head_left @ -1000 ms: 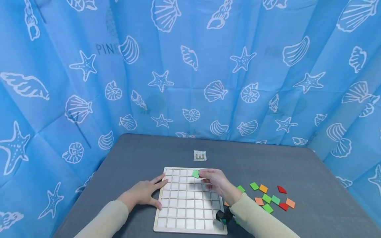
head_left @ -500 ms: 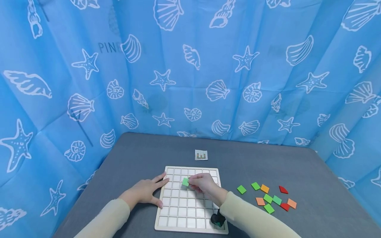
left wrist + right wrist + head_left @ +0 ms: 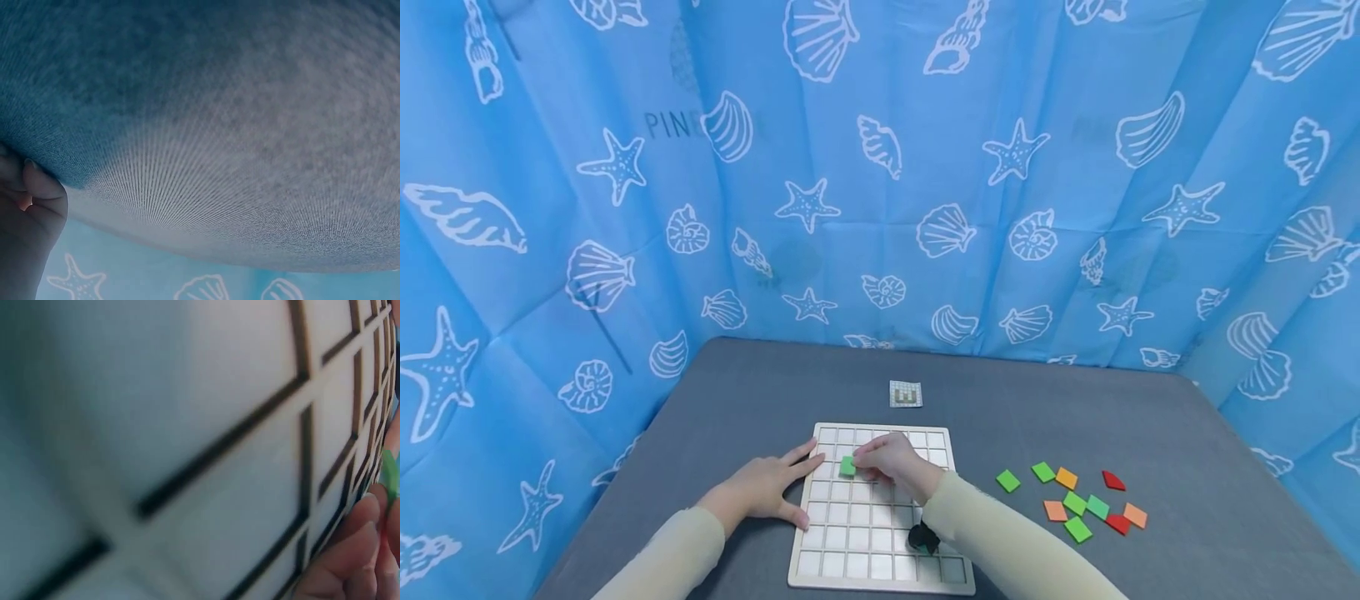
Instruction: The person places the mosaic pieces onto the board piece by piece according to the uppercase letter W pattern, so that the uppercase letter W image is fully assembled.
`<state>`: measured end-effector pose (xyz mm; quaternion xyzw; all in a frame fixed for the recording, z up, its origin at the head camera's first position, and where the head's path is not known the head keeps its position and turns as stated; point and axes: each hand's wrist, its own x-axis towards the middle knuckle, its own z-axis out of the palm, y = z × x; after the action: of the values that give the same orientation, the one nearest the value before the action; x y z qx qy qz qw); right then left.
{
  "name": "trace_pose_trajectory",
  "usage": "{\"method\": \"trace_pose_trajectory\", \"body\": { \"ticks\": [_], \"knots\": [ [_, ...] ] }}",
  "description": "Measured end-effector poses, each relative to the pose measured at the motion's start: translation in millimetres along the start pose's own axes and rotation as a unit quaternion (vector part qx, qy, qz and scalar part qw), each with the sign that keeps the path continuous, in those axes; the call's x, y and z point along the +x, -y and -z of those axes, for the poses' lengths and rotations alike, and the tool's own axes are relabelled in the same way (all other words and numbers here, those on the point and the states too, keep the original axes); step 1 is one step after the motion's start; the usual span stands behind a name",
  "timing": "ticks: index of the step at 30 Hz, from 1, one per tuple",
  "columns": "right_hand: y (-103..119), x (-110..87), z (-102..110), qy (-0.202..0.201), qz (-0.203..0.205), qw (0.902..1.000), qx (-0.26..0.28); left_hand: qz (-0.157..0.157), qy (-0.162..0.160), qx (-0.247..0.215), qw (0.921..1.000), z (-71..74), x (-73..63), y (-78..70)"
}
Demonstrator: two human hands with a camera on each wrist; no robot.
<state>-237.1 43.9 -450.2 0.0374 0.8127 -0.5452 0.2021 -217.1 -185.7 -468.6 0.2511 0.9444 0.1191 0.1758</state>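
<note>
In the head view a pale wooden grid board (image 3: 880, 562) with white square cells lies on the grey table. My right hand (image 3: 891, 460) pinches a green square tile (image 3: 847, 467) between thumb and fingers over the board's upper left cells. The right wrist view shows the same green tile (image 3: 390, 472) at the fingertips, close over the grid. My left hand (image 3: 763, 490) has its fingers spread, with fingertips and thumb resting on the board's left edge. Only part of the left hand (image 3: 37, 206) shows in the left wrist view.
Right of the board lie several loose tiles: green ones (image 3: 1078, 529), orange ones (image 3: 1055, 510) and red ones (image 3: 1113, 480). A small printed card (image 3: 906, 394) lies beyond the board. A blue shell-patterned curtain (image 3: 880, 208) stands behind the table.
My right hand has carried the green tile leftward and slightly nearer, from the board's top edge to its upper left cells. The left hand has stayed at the board's left edge.
</note>
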Motion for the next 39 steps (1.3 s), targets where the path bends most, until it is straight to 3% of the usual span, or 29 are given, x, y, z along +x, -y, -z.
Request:
{"method": "trace_pose_trajectory", "body": {
  "ticks": [9,19,30,39],
  "knots": [
    [1,3.3,-9,-0.018,-0.006,0.9995,-0.027,0.001,-0.008,0.004,1.0000,1.1,-3.0,-3.0],
    [9,-0.6,-12,0.016,-0.003,0.9987,-0.048,-0.004,-0.016,0.003,0.9999,-2.0,-1.5,0.0],
    [2,1.0,-17,-0.014,0.036,0.9945,-0.097,-0.011,-0.020,0.006,0.9997,-1.7,-1.6,0.7],
    [2,1.4,-18,-0.027,0.026,0.9927,-0.115,-0.001,-0.018,0.004,0.9998,-3.3,-1.1,0.0]
  ]
}}
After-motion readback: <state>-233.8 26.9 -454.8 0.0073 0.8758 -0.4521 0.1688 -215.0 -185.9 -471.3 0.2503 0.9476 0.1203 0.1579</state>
